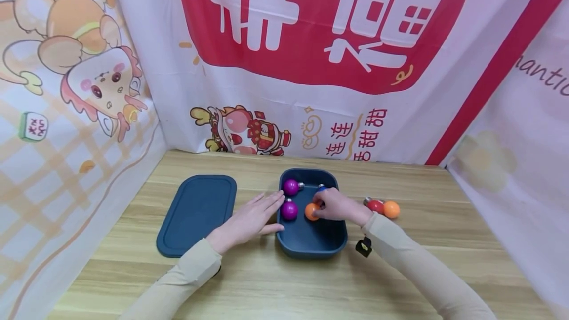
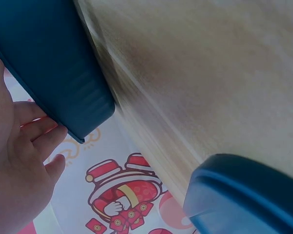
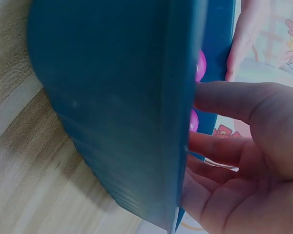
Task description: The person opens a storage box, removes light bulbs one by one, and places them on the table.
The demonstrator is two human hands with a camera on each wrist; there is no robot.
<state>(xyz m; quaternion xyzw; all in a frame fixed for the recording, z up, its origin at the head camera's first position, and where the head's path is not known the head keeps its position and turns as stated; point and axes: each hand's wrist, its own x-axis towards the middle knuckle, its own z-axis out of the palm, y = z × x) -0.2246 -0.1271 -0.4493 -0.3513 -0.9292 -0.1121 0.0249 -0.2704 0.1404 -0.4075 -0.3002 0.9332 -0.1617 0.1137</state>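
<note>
A dark blue box (image 1: 311,254) stands on the table with small light bulbs inside. Two purple bulbs (image 1: 289,210) lie along its left side, and a blue bulb (image 1: 321,188) is partly covered by the right hand. Reaching over the right wall, my right hand (image 1: 338,205) pinches an orange bulb (image 1: 311,212) low in the box; in the right wrist view the box wall (image 3: 112,107) hides the fingertips. My left hand (image 1: 251,219) touches the box's left rim with fingers extended. From the left wrist view, those fingers (image 2: 51,139) lie along the rim.
Left of the box lies a flat dark blue lid (image 1: 197,214) on the wooden table (image 1: 266,290). To the right, a red bulb (image 1: 376,206) and another orange bulb (image 1: 391,210) sit close together beside the right forearm. Printed cloth (image 1: 311,78) hangs behind and at both sides.
</note>
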